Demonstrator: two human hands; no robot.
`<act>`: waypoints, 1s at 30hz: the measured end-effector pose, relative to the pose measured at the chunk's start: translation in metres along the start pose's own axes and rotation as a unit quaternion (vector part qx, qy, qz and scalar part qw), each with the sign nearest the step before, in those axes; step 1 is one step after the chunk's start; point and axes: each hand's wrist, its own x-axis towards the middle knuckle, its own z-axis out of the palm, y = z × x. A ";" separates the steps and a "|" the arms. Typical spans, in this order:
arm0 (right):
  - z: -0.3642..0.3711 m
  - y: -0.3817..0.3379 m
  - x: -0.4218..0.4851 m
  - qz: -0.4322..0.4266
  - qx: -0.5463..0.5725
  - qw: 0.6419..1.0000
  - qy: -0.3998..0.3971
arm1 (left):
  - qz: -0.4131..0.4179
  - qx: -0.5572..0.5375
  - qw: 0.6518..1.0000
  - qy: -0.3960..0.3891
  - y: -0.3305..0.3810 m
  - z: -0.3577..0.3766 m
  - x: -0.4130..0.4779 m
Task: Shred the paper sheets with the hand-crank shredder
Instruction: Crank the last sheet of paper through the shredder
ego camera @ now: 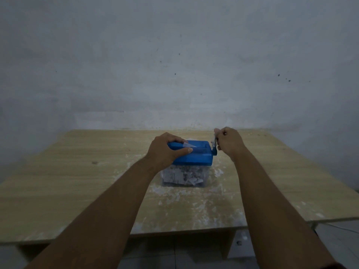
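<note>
The left grip (pixel 167 150) clasps the left end of the blue shredder (pixel 196 158) at mid-tabletop (pixel 77 171). A paper corner (pixel 189 145) juts from its left-right slot. At the right end, the right grip (pixel 230 142) curls round the crank (pixel 213 150).

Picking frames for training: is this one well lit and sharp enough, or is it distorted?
Head view: dim, bluish, darker at the corners; table edges bow from the wide lens; shreds in the shredder look soft; the crank in the right hand is smeared; no glare.
</note>
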 end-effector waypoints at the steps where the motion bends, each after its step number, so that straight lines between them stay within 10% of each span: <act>1: 0.006 0.008 0.002 0.021 -0.013 1.000 -0.013 | 0.003 -0.003 1.000 -0.001 0.001 0.000 -0.001; 6: 0.027 0.059 -0.027 0.112 0.008 0.993 -0.034 | 0.027 -0.013 0.999 0.012 0.002 0.003 -0.003; 16: -0.018 0.032 -0.120 0.026 0.065 0.997 0.014 | 0.016 -0.002 1.000 0.010 0.002 0.003 -0.002; 30: 0.000 0.014 0.000 0.010 0.037 0.999 0.018 | 0.009 -0.009 1.000 0.002 0.004 0.002 -0.005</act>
